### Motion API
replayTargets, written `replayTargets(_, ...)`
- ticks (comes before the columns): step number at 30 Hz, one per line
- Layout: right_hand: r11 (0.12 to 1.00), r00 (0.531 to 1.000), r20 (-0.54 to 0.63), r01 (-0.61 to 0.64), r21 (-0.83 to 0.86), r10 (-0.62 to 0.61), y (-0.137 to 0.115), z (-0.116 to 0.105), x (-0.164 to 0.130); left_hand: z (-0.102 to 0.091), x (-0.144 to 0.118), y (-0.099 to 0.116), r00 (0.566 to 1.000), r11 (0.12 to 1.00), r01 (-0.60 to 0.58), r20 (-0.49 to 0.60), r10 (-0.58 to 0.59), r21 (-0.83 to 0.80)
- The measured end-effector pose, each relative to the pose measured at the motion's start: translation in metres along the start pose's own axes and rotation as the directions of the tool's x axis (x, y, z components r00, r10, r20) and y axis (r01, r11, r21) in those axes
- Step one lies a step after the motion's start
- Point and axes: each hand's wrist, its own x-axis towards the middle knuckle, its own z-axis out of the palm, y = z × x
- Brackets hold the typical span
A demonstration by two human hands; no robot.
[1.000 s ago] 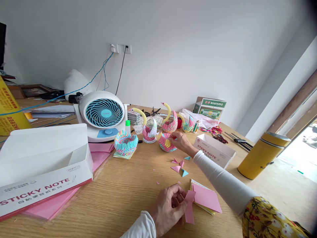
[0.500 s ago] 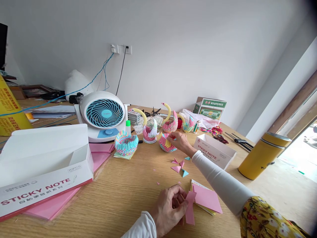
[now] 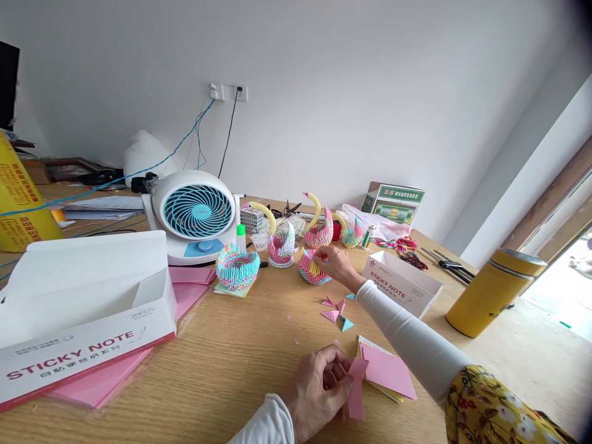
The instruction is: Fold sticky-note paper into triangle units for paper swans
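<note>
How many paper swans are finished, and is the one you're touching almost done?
Three swans with yellow necks already stand by the fan. The right hand is at a round pink paper base that has no neck yet; another neckless base sits to its left. The left hand holds a pink paper strip. Loose folded triangles and pink sheets remain unused.

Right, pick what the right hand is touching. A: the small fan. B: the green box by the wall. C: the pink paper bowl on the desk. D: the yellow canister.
C: the right hand reaches across the desk with its fingertips on the pink paper bowl, well away from the other three.
</note>
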Motion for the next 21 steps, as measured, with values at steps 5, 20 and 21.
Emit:
replayTargets(5, 1.000, 0.999, -0.032, -0.006, 0.019, 0.006, -0.003, 0.006, 0.002, 0.000, 0.000, 0.003, 1.000, 1.000, 0.004, -0.012, -0.005, -0.017)
replayTargets(20, 0.899, 0.992, 0.124, -0.083, 0.429, 0.033, -0.029, -0.063, -0.136, -0.012, 0.008, 0.006, 0.983, 0.968, -0.060, -0.181, 0.015, -0.245)
replayTargets(21, 0.865, 0.983, 0.175, -0.133, 0.484, 0.053, -0.032, -0.066, -0.151, -0.011, 0.007, 0.008, 0.982, 0.969, -0.067, -0.186, 0.022, -0.239)
